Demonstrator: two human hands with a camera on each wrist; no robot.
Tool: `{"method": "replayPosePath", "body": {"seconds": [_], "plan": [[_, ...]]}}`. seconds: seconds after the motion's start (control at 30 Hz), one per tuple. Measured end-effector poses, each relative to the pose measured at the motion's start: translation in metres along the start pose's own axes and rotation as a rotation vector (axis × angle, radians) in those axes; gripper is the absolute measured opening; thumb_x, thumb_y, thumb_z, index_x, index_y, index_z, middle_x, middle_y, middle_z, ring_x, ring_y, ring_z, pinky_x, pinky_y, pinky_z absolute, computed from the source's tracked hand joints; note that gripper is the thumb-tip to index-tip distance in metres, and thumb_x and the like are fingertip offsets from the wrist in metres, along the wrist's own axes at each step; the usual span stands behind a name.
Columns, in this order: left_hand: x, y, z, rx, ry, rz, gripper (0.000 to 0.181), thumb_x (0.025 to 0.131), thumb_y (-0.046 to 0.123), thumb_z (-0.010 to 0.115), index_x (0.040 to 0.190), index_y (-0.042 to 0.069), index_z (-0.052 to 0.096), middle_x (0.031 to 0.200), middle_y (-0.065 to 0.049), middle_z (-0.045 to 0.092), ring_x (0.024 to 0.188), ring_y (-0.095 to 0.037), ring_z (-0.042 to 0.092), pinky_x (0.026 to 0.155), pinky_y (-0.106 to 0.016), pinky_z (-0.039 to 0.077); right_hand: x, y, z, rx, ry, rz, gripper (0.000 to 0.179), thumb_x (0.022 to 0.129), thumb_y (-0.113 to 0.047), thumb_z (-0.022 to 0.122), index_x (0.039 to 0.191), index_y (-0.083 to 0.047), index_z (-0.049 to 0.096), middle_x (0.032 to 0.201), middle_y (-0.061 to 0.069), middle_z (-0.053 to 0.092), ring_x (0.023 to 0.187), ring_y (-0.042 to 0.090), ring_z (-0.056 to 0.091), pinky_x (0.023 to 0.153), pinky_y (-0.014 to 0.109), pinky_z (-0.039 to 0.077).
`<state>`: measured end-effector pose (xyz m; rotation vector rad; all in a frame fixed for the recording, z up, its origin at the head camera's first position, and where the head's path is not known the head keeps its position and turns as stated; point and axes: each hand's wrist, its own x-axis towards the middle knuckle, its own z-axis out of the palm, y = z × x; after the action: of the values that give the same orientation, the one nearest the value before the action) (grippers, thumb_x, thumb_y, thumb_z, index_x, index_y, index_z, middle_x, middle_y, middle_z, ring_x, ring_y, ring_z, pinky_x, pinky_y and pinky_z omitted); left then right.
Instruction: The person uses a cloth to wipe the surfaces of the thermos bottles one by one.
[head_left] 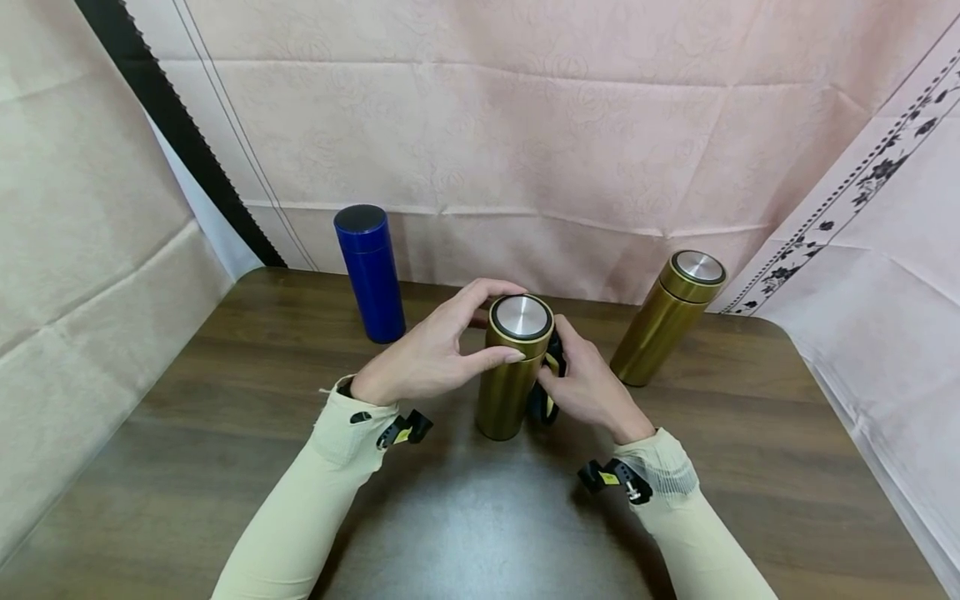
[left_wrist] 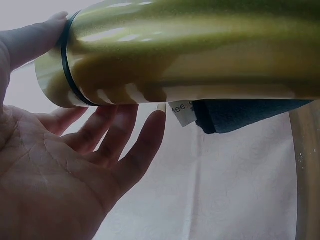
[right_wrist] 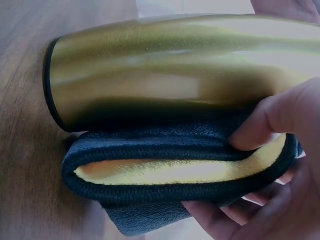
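Observation:
A gold thermos point(head_left: 504, 392) with a silver-topped lid stands upright on the table in the head view. My left hand point(head_left: 431, 346) holds it around the lid seam, thumb on the near side and fingers reaching behind. In the left wrist view the thermos point(left_wrist: 200, 50) spans the top, its dark seam ring beside the thumb. Against the thermos's right side, my right hand point(head_left: 588, 379) pinches a folded cloth point(right_wrist: 165, 200), dark blue outside and yellow inside. A small white tag point(left_wrist: 183, 114) with partly readable print sticks out by the cloth.
A blue bottle point(head_left: 372, 279) with a black top stands at the back left. Another gold thermos point(head_left: 663, 325) stands at the back right. Pale patterned fabric point(head_left: 510, 142) hangs behind and beside the brown wooden table point(head_left: 225, 442).

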<state>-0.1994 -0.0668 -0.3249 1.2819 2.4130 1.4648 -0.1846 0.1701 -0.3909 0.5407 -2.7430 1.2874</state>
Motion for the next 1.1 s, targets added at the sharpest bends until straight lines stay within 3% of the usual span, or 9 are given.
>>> {"method": "replayPosePath", "body": {"seconds": [0.4,0.6,1.1], "plan": [[-0.0005,-0.001,0.0018,-0.015,0.001,-0.036,0.06,0.095,0.03,0.074,0.146,0.029,0.042,0.14,0.012,0.055,0.121,-0.008,0.058,0.105,-0.035,0.05,0.0018,0.0023,0.0004,-0.003,-0.013,0.007,0.05,0.096,-0.013,0.063,0.141,-0.02,0.044,0.135,0.006,0.062,0.116,0.022,0.062,0.101,0.048,0.051],[0.0016,-0.0022,0.0038,-0.02,-0.001,-0.023,0.059,0.095,0.028,0.074,0.146,0.028,0.042,0.14,0.011,0.055,0.124,-0.007,0.056,0.107,-0.034,0.049,0.0011,0.0032,-0.0001,-0.008,-0.013,0.02,0.055,0.096,-0.014,0.063,0.146,-0.021,0.041,0.141,0.006,0.059,0.125,0.022,0.059,0.107,0.051,0.048],[0.0021,-0.0036,0.0054,-0.036,-0.005,-0.029,0.06,0.096,0.028,0.073,0.146,0.026,0.041,0.14,0.011,0.054,0.124,-0.007,0.055,0.107,-0.034,0.049,0.0007,0.0013,0.0005,-0.022,-0.005,0.001,0.06,0.095,-0.009,0.061,0.149,-0.02,0.038,0.142,0.008,0.058,0.12,0.023,0.06,0.103,0.049,0.05]]}}
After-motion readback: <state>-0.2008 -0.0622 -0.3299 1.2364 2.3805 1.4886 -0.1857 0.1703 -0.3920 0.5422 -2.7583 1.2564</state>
